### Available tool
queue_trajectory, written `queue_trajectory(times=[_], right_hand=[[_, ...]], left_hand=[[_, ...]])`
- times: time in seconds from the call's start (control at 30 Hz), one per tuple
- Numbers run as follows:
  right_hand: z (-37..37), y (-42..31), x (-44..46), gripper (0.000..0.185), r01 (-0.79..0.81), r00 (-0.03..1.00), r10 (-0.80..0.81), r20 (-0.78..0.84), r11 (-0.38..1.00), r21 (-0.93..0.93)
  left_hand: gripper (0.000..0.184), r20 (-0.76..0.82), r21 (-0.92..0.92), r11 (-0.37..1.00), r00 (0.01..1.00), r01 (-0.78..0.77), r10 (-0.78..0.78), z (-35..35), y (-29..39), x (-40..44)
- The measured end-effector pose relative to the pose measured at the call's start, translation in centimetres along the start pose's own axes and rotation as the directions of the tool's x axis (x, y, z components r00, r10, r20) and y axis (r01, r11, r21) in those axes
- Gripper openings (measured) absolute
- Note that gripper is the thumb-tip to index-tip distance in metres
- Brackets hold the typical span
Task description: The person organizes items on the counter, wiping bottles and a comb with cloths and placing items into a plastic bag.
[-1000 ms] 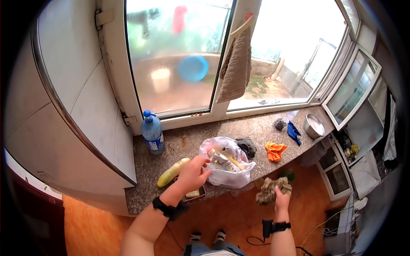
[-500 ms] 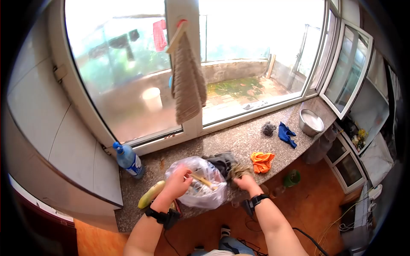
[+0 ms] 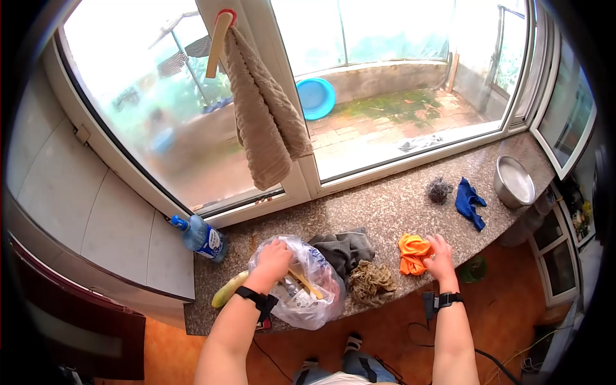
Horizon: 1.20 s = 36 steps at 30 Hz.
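My left hand [image 3: 274, 260] is closed on the upper left rim of a clear plastic bag [image 3: 324, 307]. Inside the bag lie a wooden-looking stick [image 3: 305, 283] and printed wrappers; its fingertips are partly hidden. Over on the right, my right hand [image 3: 440, 258] has its fingers curled at the right edge of a crumpled orange cloth [image 3: 410, 251], pinching it. Between the hands sit a dark grey cloth [image 3: 344, 249] and a bunched brownish-green cloth or mesh [image 3: 372, 282], both touching or close to the bag. A pale green, long vegetable [image 3: 229, 290] lies left of the bag.
A blue-capped bottle [image 3: 204, 240] stands at the counter's left end. Toward the right are a dark scouring ball [image 3: 439, 190], a blue cloth [image 3: 470, 204] and a metal bowl [image 3: 514, 183]. A towel [image 3: 263, 122] hangs before the window. The granite counter [image 3: 385, 205] ends at its front edge.
My right hand has left the brownish-green bunch and moved right to the orange cloth. My left hand has shifted onto the bag's rim. The camera view has turned.
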State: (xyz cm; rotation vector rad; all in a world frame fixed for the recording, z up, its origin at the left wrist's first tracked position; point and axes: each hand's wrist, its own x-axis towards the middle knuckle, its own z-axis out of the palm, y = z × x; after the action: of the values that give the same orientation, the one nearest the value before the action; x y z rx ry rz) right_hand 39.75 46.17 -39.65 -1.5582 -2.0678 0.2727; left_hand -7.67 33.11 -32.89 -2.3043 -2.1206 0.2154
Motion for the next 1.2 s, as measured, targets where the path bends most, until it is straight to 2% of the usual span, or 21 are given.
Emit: queue_trajectory(times=[0.1,0.13,0.2,0.27,0.33,0.4,0.43,0.5,0.57,0.63,0.67,0.7,0.73,0.8,0.87,0.9,0.97,1.0,1.07,1.13,1.2], right_hand=[[2.2,-0.3,-1.4,0.083,0.011,0.965,0.022,0.262,0.992,-0.124],[2.5,0.0,-1.2,0.067,-0.060,0.937,0.080,0.340,0.996,-0.067],[5.9,3.8,-1.5,0.044,-0.085,0.989,0.093,0.115,0.994,-0.067],[5.1,4.3,-0.9,0.025,-0.339,0.931,0.364,0.023,0.843,0.418],[2.1,2.6,-0.9,0.018,-0.242,0.913,0.401,-0.072,0.675,0.697],[-2.3,-2.4,-1.5,0.023,-0.135,0.921,0.381,-0.088,0.521,0.843],[-5.1,-6.1,-2.1,0.023,-0.124,0.919,0.380,-0.102,0.525,0.842],[-10.0,-13.4,-3.9,0.029,-0.009,0.972,0.224,-0.063,0.305,0.952],[-12.0,-18.1,-6.3,0.030,-0.016,0.998,0.058,-0.002,0.319,0.947],[-13.9,-24.0,-8.7,0.034,0.112,0.993,-0.092,-0.072,0.567,0.816],[-13.1,-25.7,-9.1,0.033,0.439,0.898,-0.299,-0.323,0.662,0.607],[-13.4,-27.9,-9.8,0.031,0.537,0.841,-0.416,-0.346,0.721,0.438],[-13.0,-29.7,-10.7,0.030,0.599,0.792,-0.483,-0.373,0.732,0.324],[-12.5,-33.1,-12.7,0.025,0.635,0.751,-0.603,-0.268,0.771,0.044],[-11.0,-33.7,-14.7,0.023,0.627,0.748,-0.616,-0.247,0.778,-0.040],[-10.2,-33.6,-15.7,0.021,0.633,0.735,-0.638,-0.228,0.767,-0.103],[-10.4,-31.7,-16.7,0.021,0.642,0.734,-0.662,-0.154,0.749,-0.161],[-10.9,-30.8,-17.5,0.020,0.664,0.722,-0.687,-0.085,0.722,-0.194],[-12.5,-30.4,-18.5,0.018,0.663,0.714,-0.695,-0.084,0.710,-0.238],[-14.4,-29.7,-20.0,0.018,0.649,0.701,-0.706,-0.103,0.691,-0.317],[-15.9,-26.7,-21.1,0.017,0.534,0.746,-0.641,-0.178,0.737,-0.415]], left_hand=[[0.009,0.008,0.048,0.999,1.000,-0.018,0.018,-0.2,-0.8,0.2],[0.007,0.008,-0.042,0.998,0.998,-0.055,0.056,-1.2,-1.0,0.1],[0.007,0.004,-0.124,0.988,0.996,-0.087,0.089,-3.4,-1.5,-0.5],[0.013,0.049,-0.444,0.890,0.995,0.099,-0.086,-6.6,-1.6,-2.0],[0.015,-0.007,-0.535,0.840,0.994,0.089,-0.110,-9.8,-1.5,-4.3],[0.014,-0.038,-0.751,0.646,0.968,0.137,-0.249,-12.1,-0.8,-6.5],[0.013,-0.103,-0.745,0.661,0.963,0.091,-0.248,-12.7,-0.4,-7.4],[0.013,-0.145,-0.801,0.597,0.954,0.043,-0.263,-13.4,1.0,-8.8],[0.009,-0.255,-0.846,0.527,0.932,-0.086,-0.258,-13.2,3.1,-9.8],[0.008,-0.281,-0.864,0.490,0.918,-0.114,-0.281,-12.3,5.7,-10.4],[0.006,-0.296,-0.866,0.479,0.919,-0.143,-0.261,-11.7,7.0,-10.8],[0.006,-0.265,-0.923,0.356,0.915,-0.149,-0.303,-11.1,8.7,-11.3],[0.007,-0.225,-0.962,0.225,0.914,-0.154,-0.337,-10.6,10.1,-11.7],[0.010,-0.297,-0.954,0.137,0.905,-0.267,-0.306,-9.5,12.1,-12.5],[0.021,-0.402,-0.902,-0.034,0.867,-0.430,-0.293,-8.2,13.3,-13.9],[0.021,-0.396,-0.903,-0.057,0.875,-0.426,-0.278,-8.5,13.2,-15.3],[0.012,0.013,-0.950,-0.312,1.000,0.011,-0.005,-10.0,11.9,-17.9],[0.012,0.017,-0.948,-0.319,1.000,0.021,0.017,-9.7,11.9,-19.0],[0.009,0.112,-0.914,-0.368,0.979,0.169,0.171,-9.4,11.8,-20.5],[0.008,0.114,-0.902,-0.389,0.973,0.185,0.199,-9.0,11.5,-21.6],[0.009,0.124,-0.881,-0.422,0.965,0.215,0.232,-8.7,11.3,-22.3]])
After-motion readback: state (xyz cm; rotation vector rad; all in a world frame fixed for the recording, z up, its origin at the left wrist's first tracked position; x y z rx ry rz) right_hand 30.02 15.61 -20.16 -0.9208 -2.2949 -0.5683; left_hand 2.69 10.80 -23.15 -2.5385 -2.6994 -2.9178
